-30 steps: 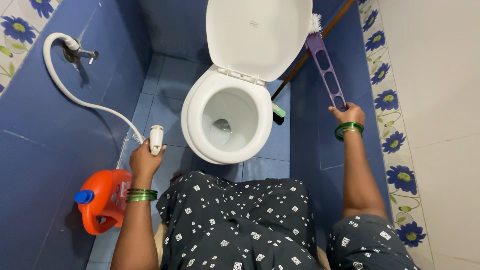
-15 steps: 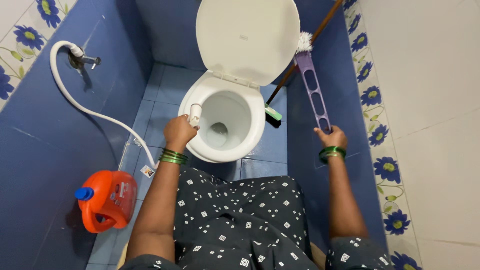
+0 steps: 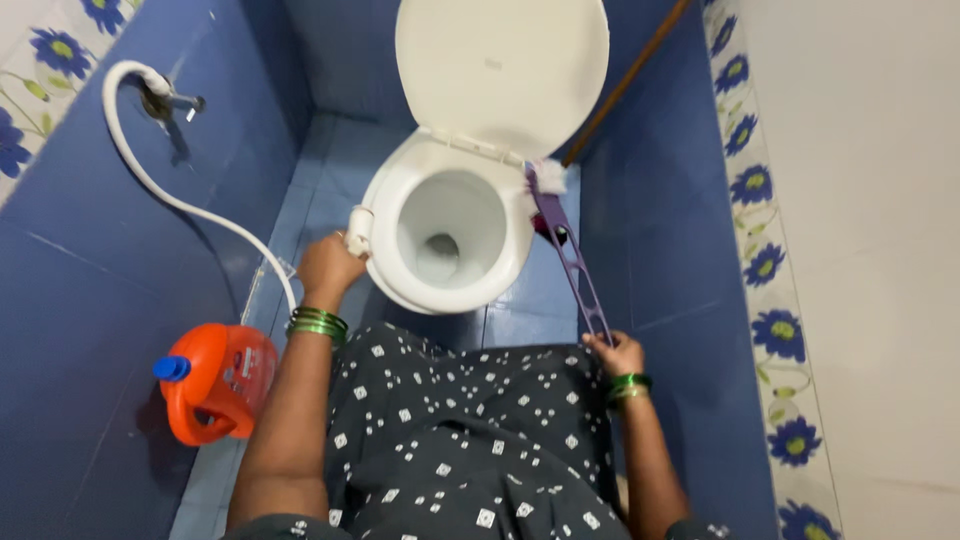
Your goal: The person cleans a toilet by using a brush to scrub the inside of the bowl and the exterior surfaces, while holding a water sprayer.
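Note:
A white toilet point(image 3: 392, 262) stands ahead with its lid point(image 3: 500, 70) raised. My left hand point(image 3: 327, 266) grips a white spray nozzle point(image 3: 358, 229) at the bowl's left rim; its white hose point(image 3: 180, 205) runs back to a wall tap point(image 3: 165, 100). My right hand point(image 3: 615, 353) holds the end of a purple long-handled brush point(image 3: 568, 255). The brush's white bristle head point(image 3: 545, 177) rests on the right rim of the bowl.
An orange detergent jug with a blue cap point(image 3: 215, 381) sits on the floor at lower left. A brown stick point(image 3: 625, 85) leans in the back right corner. Blue tiled walls close in on both sides, and a white door or wall point(image 3: 870, 250) is at right.
My right hand pulled back and down, swinging the brush head from beside the lid onto the bowl's right rim. My left hand drew the nozzle slightly left, off the bowl opening.

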